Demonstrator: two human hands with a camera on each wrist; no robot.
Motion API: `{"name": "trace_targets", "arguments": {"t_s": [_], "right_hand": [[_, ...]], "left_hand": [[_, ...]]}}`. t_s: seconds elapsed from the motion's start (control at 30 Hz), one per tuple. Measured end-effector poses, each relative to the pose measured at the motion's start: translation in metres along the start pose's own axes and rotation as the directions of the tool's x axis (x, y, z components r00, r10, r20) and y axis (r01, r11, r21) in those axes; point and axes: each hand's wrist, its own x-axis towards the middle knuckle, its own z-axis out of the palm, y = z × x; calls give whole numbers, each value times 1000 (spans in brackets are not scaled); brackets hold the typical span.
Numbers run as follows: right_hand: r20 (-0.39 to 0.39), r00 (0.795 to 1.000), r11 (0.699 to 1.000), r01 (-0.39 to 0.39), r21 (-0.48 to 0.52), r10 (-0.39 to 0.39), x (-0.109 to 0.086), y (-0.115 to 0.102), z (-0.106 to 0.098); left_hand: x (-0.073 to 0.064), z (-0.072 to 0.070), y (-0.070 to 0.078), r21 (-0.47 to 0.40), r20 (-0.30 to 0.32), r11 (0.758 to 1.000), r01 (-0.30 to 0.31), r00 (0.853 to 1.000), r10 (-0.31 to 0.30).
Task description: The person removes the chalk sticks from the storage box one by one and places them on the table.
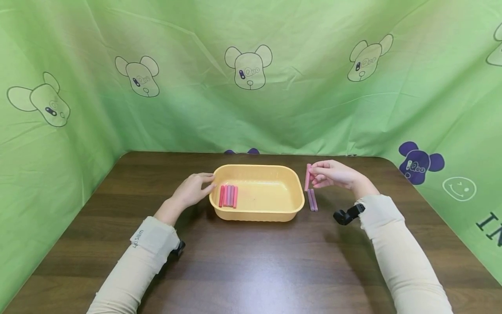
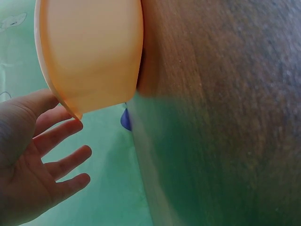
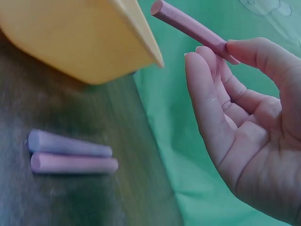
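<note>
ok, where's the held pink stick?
In the head view, the pink stick is pinched in the right hand, just right of the yellow tray.

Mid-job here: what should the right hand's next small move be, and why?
Probably carry the pink cylindrical chalk-like stick leftward, over the yellow rounded-rectangular plastic tub. The right hand pinches it just outside the tub's right end, a row of similar sticks lies inside at the left, and the left hand touches the tub's left end.
</note>
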Motion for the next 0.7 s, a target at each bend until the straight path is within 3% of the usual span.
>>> {"name": "trace_targets", "arguments": {"t_s": [0.23, 0.47, 0.7], "right_hand": [[27, 1000, 999, 2, 39, -3, -7, 19, -11], [-16, 995, 993, -93, 69, 95, -13, 38, -21], [9, 991, 989, -135, 67, 135, -16, 53, -27]], "left_hand": [[0, 1, -1, -1, -5, 1000, -1, 1000, 1], [0, 1, -1, -9, -1, 1000, 6, 1000, -6], [0, 1, -1, -13, 3, 1000, 9, 1000, -9]]}}
